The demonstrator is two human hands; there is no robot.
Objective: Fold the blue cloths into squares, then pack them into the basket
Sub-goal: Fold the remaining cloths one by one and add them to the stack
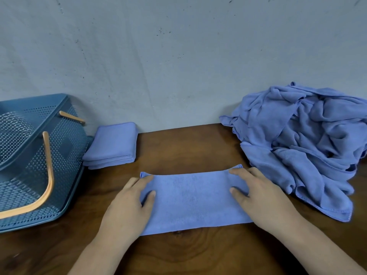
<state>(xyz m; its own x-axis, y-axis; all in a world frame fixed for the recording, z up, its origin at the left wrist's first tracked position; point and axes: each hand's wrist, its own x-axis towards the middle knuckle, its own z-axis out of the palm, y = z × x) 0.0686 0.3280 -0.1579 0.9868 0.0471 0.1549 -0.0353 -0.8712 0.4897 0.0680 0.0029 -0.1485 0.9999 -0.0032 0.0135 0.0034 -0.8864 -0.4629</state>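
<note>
Cloth [194, 197], folded to a strip, lies mid-desk [188, 147] w/ left grip [129, 205] & right grip [262, 199] pressing flat-fingered on its ends, basket [65, 147] at left, folded stack [113, 143] just beside it, loose pile [307, 145] touching cloth at right.

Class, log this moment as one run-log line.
step: folding | left hand: rests on half-folded cloth | right hand: rests on same cloth | folded stack: beside basket | unfolded pile: far right

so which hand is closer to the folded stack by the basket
Left. The left hand lies just in front of the folded stack; the right hand is farther right, across the cloth.
</note>
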